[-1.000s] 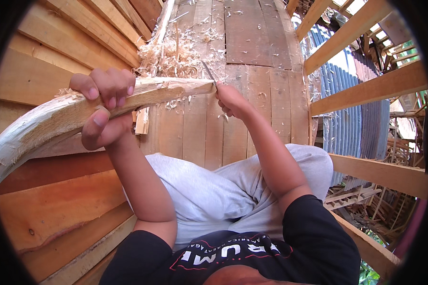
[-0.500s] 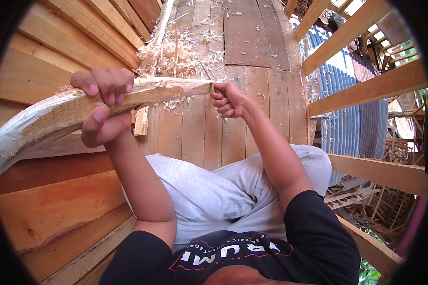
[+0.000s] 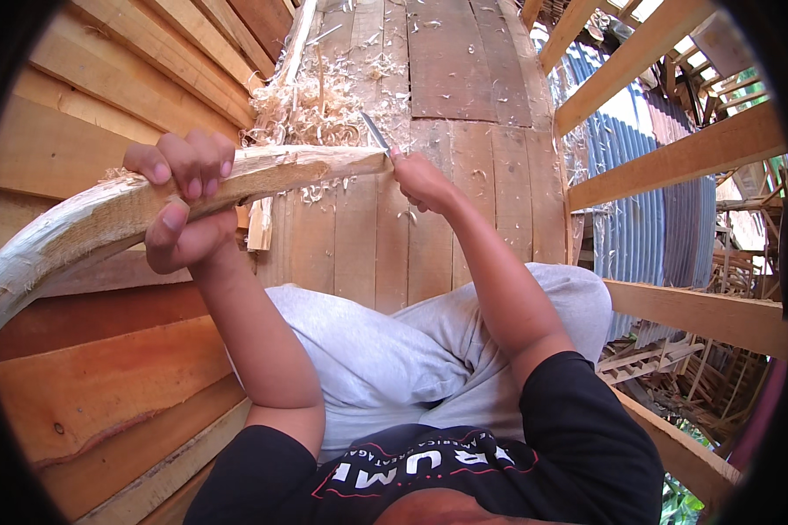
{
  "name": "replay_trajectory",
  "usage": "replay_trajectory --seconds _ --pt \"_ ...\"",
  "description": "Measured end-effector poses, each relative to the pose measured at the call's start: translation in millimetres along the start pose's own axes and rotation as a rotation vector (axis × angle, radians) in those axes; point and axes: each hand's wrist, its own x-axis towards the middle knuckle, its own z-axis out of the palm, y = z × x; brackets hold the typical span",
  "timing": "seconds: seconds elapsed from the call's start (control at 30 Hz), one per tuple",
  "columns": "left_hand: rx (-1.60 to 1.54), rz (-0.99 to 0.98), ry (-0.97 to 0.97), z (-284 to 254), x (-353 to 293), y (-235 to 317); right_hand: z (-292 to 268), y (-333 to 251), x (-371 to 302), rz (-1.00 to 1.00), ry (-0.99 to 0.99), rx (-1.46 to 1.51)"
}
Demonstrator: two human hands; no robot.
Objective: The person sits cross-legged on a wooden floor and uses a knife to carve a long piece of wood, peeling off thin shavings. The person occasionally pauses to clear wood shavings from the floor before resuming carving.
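A long, curved, pale piece of wood point(image 3: 83, 219) runs from the left rim to the middle of the view, its bark stripped and its sides cut flat. My left hand point(image 3: 184, 192) is closed around it, fingers over the top and thumb on the near side. At the wood's right end, my right hand point(image 3: 423, 182) is closed around a knife. The knife's blade point(image 3: 376, 131) points up and left, past the tip of the wood. Its handle is hidden in my fist.
Curled wood shavings point(image 3: 311, 109) lie heaped on the plank floor point(image 3: 355, 245) beyond the wood. Stacked boards point(image 3: 105, 376) line the left side. On the right stands a wooden railing point(image 3: 674, 171), with blue corrugated sheets point(image 3: 617, 175) beyond it. My crossed legs point(image 3: 368, 341) are close below.
My right hand has turned, so the broad side of the knife blade now shows where only a thin line did. My left hand and the wood have shifted slightly left.
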Motion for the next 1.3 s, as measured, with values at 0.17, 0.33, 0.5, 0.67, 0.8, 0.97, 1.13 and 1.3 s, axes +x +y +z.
replay_trajectory --seconds 0.17,0.33,0.5,0.67,0.8,0.97,1.13,1.3 --pt "0.009 0.008 0.020 -1.2 0.0 -1.0 0.7 7.2 4.2 0.180 -0.256 0.392" --pt "-0.005 0.007 0.035 -2.3 -0.1 0.9 -5.4 9.0 5.9 0.235 -0.434 0.536" --pt "0.005 0.004 0.045 -0.7 0.0 2.8 -8.3 15.8 11.4 0.289 -0.597 0.725" --pt "-0.007 0.003 0.028 -3.9 -0.4 5.4 -9.5 26.4 18.7 0.275 -0.762 0.836" --pt "-0.016 -0.014 0.056 -7.2 -1.8 7.3 -4.7 15.1 10.8 0.205 -0.532 0.558" --pt "-0.069 -0.008 -0.015 -18.4 -5.5 5.5 30.4 20.5 13.3 -0.198 0.192 0.082" --pt "-0.072 0.015 0.079 -15.6 -7.1 5.8 10.4 0.2 -4.5 -0.028 -0.088 0.347" --pt "-0.030 -0.019 0.158 -12.1 -6.3 9.1 1.0 9.2 -1.9 0.106 -0.357 0.449"
